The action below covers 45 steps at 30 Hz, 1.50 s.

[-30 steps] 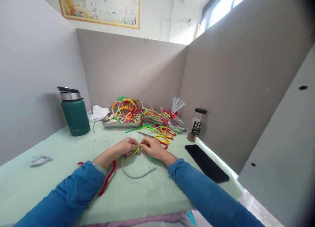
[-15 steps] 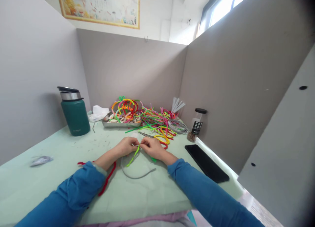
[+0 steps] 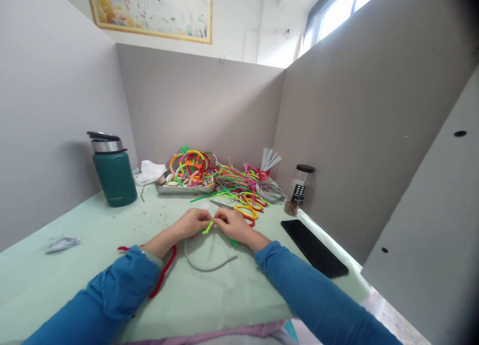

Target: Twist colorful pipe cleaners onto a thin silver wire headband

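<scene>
My left hand (image 3: 193,222) and my right hand (image 3: 232,223) meet at the middle of the pale green table (image 3: 112,225), fingers pinched together. Between them they hold a lime green pipe cleaner (image 3: 207,227) against one end of a grey headband (image 3: 207,265). The headband curves toward me on the table below my hands. A short green end sticks out under my right hand. A red pipe cleaner (image 3: 164,270) lies by my left forearm.
A pile of coloured pipe cleaners (image 3: 239,185) and a metal tray (image 3: 183,187) with wrapped headbands sit at the back. A green flask (image 3: 112,170) stands at left, a jar (image 3: 299,187) and black phone (image 3: 314,247) at right. Scissors (image 3: 222,203) lie beyond my hands. Grey partitions surround the table.
The loose green length hanging below my hands has shortened; it is now drawn up close to my fingers at the headband end. My hands have stayed in place.
</scene>
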Available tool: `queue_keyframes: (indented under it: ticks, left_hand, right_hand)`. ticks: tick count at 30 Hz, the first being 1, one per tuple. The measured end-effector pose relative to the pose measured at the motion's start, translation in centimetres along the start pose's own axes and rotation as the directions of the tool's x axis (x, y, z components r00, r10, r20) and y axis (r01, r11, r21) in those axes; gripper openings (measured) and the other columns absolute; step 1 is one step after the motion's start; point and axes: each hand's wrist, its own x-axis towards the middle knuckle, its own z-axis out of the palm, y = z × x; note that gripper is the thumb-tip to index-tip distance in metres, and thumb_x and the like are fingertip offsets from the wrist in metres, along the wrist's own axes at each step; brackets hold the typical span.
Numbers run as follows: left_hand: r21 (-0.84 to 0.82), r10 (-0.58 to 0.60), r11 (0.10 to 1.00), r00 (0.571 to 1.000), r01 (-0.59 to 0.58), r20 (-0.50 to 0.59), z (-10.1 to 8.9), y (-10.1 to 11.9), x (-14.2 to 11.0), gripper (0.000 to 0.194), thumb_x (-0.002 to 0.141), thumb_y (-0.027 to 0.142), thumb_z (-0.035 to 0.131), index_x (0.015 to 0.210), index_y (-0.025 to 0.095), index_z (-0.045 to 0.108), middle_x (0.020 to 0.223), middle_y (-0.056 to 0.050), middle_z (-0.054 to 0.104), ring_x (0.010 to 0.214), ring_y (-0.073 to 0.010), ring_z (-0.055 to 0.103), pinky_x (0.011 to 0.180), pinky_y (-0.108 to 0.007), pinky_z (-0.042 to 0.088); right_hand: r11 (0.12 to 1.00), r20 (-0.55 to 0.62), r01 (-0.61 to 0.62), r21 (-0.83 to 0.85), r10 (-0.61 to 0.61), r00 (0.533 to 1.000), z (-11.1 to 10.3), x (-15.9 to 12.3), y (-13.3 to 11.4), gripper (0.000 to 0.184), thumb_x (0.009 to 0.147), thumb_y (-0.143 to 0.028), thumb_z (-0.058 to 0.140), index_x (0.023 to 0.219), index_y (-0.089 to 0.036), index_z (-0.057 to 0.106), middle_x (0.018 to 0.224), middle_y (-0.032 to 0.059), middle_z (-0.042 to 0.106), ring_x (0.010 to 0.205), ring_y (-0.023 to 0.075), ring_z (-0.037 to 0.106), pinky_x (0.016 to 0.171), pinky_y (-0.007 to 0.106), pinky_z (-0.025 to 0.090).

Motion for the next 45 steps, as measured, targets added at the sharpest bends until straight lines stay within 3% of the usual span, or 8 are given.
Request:
queue_keyframes:
  ticks: [5,25,36,45]
  left_hand:
    - [0.009,-0.009,1.0,1.0,0.009,0.011,-0.2,0.7,-0.4,0.034,0.067,0.049,0.051,0.069,0.015,0.057,0.058,0.002,0.057,0.034,-0.0051,0.038,0.034,-0.018,0.028]
    - [0.073,-0.02,0.997,1.0,0.022,-0.017,-0.3,1.2,-0.5,0.04,0.072,0.05,0.047,0.058,0.014,0.058,0.037,0.004,0.042,0.032,-0.0065,0.035,0.036,-0.019,0.025]
    - [0.089,-0.02,0.996,1.0,0.02,0.0,-0.4,1.3,-0.6,0.043,0.071,0.054,0.043,0.059,0.015,0.056,0.042,0.004,0.041,0.033,-0.0079,0.037,0.037,-0.02,0.027]
    - [0.084,-0.029,0.996,1.0,0.028,0.007,-0.2,1.1,-0.4,0.04,0.072,0.05,0.042,0.06,0.014,0.056,0.049,0.002,0.049,0.034,-0.0068,0.038,0.036,-0.019,0.028]
  right_hand:
    - [1.0,-0.001,0.009,-0.004,-0.009,1.0,-0.1,0.0,0.0,0.013,0.081,-0.024,0.046,0.078,-0.017,0.057,0.064,-0.0021,0.057,0.058,0.009,0.047,0.054,0.019,0.028]
    - [0.999,0.015,-0.036,-0.016,0.037,0.999,-0.2,0.1,-0.2,0.014,0.081,-0.025,0.046,0.077,-0.017,0.057,0.063,-0.0017,0.056,0.058,0.0096,0.046,0.054,0.02,0.029]
    - [1.0,0.013,-0.015,-0.024,0.015,1.0,0.1,0.1,0.2,0.014,0.081,-0.025,0.046,0.079,-0.017,0.057,0.066,-0.0018,0.057,0.06,0.0094,0.047,0.055,0.02,0.029]
    - [1.0,0.019,-0.016,-0.022,0.016,1.0,0.0,0.1,0.0,0.014,0.082,-0.025,0.046,0.078,-0.017,0.058,0.067,-0.0015,0.057,0.06,0.0096,0.047,0.056,0.02,0.03]
